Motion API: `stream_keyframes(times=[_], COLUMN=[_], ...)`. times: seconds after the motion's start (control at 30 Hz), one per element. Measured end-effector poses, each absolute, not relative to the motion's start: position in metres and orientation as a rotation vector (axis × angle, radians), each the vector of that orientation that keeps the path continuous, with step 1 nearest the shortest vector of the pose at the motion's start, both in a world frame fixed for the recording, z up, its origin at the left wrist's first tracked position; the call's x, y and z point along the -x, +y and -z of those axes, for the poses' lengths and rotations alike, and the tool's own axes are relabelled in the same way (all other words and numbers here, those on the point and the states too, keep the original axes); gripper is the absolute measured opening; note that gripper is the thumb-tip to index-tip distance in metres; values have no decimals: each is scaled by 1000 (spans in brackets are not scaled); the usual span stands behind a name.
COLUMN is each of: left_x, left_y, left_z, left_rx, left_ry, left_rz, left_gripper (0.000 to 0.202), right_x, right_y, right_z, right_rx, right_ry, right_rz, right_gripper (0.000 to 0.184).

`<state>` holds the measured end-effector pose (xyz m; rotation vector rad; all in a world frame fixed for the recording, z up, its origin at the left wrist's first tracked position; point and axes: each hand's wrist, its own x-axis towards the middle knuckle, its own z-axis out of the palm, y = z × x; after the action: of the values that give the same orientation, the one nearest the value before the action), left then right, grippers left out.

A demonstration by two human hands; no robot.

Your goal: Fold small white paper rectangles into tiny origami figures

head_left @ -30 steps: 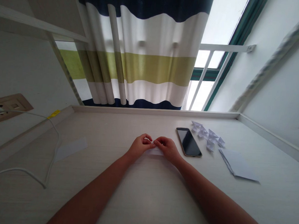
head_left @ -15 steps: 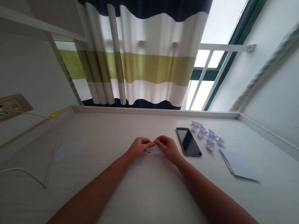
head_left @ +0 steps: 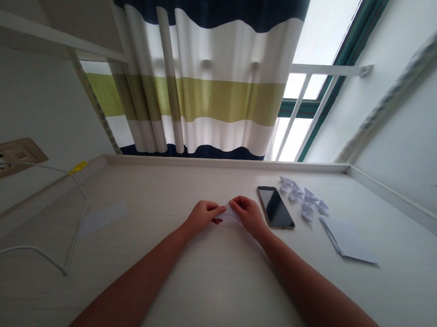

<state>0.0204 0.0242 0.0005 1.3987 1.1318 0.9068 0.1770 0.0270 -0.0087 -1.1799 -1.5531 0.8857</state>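
Note:
Between my hands is a small piece of folded white paper (head_left: 230, 213), pale against the pale desk. My left hand (head_left: 203, 216) pinches its left side between thumb and fingers. From the other side, my right hand (head_left: 248, 213) grips the paper's upper right part with thumb and forefinger. The fingers cover much of the paper, so its exact folds cannot be made out. Right of my right hand lies a dark smartphone (head_left: 276, 207). Beyond it sit several small folded white paper pieces (head_left: 308, 198) in a loose cluster.
A stack of white paper sheets (head_left: 349, 239) lies on the desk (head_left: 210, 291) at the right. At the left are a flat paper strip (head_left: 103, 218) and a white cable (head_left: 77, 229) running from a wall socket (head_left: 13, 158). A raised rim (head_left: 218, 164) borders the desk's back.
My right thumb and forefinger have shifted slightly right, away from the left fingertips, so more of the paper shows between them. The left hand has barely moved.

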Motion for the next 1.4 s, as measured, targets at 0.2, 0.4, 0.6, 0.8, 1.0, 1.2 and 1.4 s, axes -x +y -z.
stream_keyframes(times=[0.2, 0.4, 0.6, 0.8, 1.0, 1.2, 1.4], left_x=[-21, -22, -22, -23, -24, -23, -17], left_y=[23, 24, 24, 24, 21, 21, 28], left_z=[-5, 1, 1, 1, -1, -5, 0], left_rx=[-1425, -1297, -1295, -1249, -1285, -1263, -1163], left_ry=[1200, 1090, 1099, 1033, 1024, 1052, 1093], left_rz=[-919, -908, -918, -911, -921, -929, -1031], left_gripper=[24, 28, 30, 41, 33, 30, 29], right_x=[-176, -178, -181, -178, -171, -172, -178], right_y=[28, 29, 29, 26, 24, 24, 20], right_z=[11, 11, 7, 5, 9, 12, 6], right_rx=[1171, 1159, 1154, 1139, 1131, 1093, 957], right_ry=[-1535, -1507, -1465, -1456, -1543, -1578, -1757], right_rz=[-890, -889, -909, -1005, -1012, -1015, -965], right_gripper=[22, 24, 24, 24, 24, 25, 28])
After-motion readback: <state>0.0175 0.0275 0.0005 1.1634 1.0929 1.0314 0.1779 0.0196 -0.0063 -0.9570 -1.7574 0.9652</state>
